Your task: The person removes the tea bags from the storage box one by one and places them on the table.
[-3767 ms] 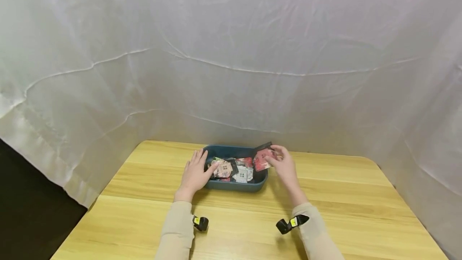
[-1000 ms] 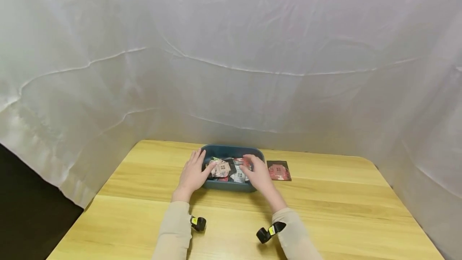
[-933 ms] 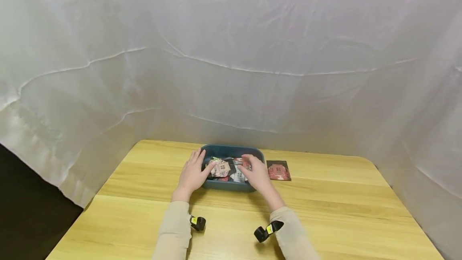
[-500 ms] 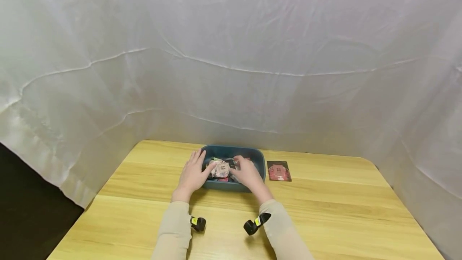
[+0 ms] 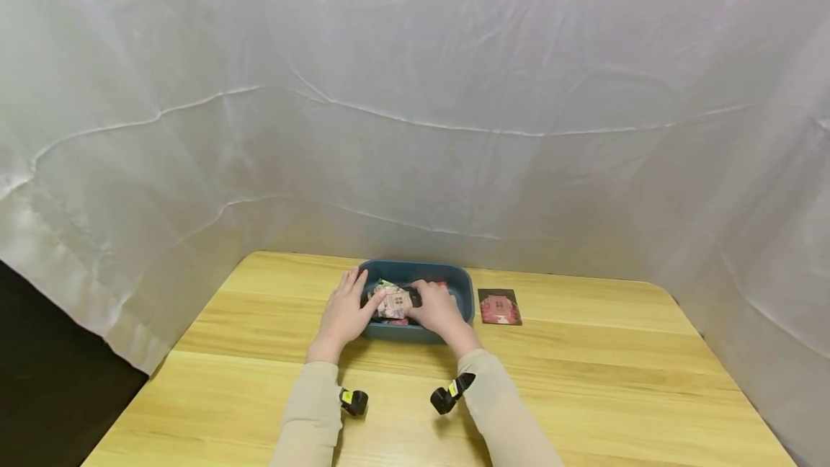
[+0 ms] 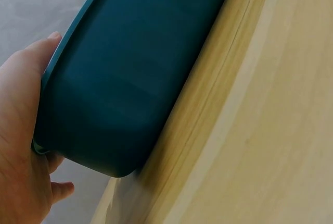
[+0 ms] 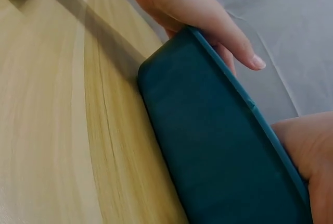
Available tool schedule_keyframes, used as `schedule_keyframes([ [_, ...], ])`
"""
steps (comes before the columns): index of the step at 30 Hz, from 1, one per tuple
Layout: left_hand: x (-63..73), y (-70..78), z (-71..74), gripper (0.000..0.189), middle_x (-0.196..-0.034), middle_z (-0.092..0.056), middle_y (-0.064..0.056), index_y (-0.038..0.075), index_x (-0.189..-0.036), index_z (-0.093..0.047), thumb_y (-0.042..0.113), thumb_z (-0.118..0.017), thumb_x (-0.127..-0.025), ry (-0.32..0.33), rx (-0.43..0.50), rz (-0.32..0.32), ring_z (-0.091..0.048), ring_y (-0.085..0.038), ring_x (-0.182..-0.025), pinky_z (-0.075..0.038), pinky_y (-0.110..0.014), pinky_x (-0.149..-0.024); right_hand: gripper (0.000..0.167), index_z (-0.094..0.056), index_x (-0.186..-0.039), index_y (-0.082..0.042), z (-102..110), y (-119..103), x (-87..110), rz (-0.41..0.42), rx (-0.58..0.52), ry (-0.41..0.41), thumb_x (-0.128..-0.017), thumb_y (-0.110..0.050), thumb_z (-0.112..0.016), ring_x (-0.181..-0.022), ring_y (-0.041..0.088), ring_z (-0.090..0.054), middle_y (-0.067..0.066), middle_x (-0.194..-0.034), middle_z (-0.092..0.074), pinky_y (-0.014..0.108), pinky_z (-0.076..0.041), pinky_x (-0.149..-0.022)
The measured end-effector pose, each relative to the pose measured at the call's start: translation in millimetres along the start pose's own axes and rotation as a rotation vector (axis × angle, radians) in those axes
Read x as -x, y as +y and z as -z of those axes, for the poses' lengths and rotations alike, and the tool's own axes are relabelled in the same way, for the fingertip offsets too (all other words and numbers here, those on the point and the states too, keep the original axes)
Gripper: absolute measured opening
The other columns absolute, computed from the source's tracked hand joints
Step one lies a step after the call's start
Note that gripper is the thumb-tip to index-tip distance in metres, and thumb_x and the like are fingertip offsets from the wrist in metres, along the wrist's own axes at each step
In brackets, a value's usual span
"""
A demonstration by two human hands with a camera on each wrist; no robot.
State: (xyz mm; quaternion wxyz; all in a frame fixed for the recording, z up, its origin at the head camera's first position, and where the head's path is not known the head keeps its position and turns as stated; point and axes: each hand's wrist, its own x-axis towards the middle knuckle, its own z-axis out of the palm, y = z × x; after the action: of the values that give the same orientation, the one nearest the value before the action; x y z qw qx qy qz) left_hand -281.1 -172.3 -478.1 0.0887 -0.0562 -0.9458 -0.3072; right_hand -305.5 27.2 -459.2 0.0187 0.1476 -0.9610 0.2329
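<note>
The printed packets (image 5: 393,302) lie heaped inside the blue bin (image 5: 411,334), which I have just below the centre of my head view, toward the far edge of the wooden table (image 5: 603,380). I see the left hand (image 5: 344,314) spread at the bin's left end, thumb over the rim and above the packets, the other fingers along the outside; my left wrist feed shows it against the rim too. The right hand (image 5: 437,308) is down in the bin with bent fingers around a dark packet (image 5: 413,297), but from here I cannot tell whether it pinches anything. A black packet with red print (image 5: 499,307) lies flat on the table, just right of the bin. Pale cloth (image 5: 415,114) fills the upper frame, and a black camera (image 5: 444,400) sits at the right wrist, lower centre.
</note>
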Motion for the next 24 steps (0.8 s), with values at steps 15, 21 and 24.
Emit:
schedule_keyframes([
  [15, -1.2, -3.7, 1.5, 0.078, -0.163, -0.02, -0.012, 0.013, -0.155, -0.029, 0.065, -0.038, -0.096, 0.014, -0.015, -0.004, -0.012, -0.033, -0.153, -0.02, -0.059, -0.119, 0.045, -0.063, -0.124, -0.012, -2.1, 0.9, -5.3, 0.064, -0.047, 0.014, -0.081, -0.013, -0.078, -0.086, 0.022, -0.066, 0.006, -0.097, -0.069, 0.045, -0.053, -0.079],
  [21, -0.4, -3.6, 1.4, 0.079, -0.163, -0.019, -0.012, 0.013, -0.155, -0.029, 0.065, -0.038, -0.096, 0.007, -0.012, -0.002, -0.011, -0.032, -0.153, -0.019, -0.06, -0.12, 0.05, -0.061, -0.128, -0.013, -3.6, 2.5, -7.9, 0.088, -0.043, -0.031, -0.081, -0.006, -0.075, -0.096, 0.025, -0.068, 0.008, -0.105, -0.072, 0.046, -0.054, -0.082],
  [24, -1.1, -4.1, 0.4, 0.08, -0.163, -0.019, -0.012, 0.013, -0.155, -0.029, 0.066, -0.038, -0.096, 0.012, -0.021, -0.006, -0.011, -0.033, -0.152, -0.02, -0.06, -0.119, 0.05, -0.062, -0.126, -0.013, -3.6, 3.6, -9.0, 0.098, -0.046, -0.045, -0.079, 0.001, -0.072, -0.088, 0.023, -0.065, 0.008, -0.1, -0.069, 0.04, -0.052, -0.074],
])
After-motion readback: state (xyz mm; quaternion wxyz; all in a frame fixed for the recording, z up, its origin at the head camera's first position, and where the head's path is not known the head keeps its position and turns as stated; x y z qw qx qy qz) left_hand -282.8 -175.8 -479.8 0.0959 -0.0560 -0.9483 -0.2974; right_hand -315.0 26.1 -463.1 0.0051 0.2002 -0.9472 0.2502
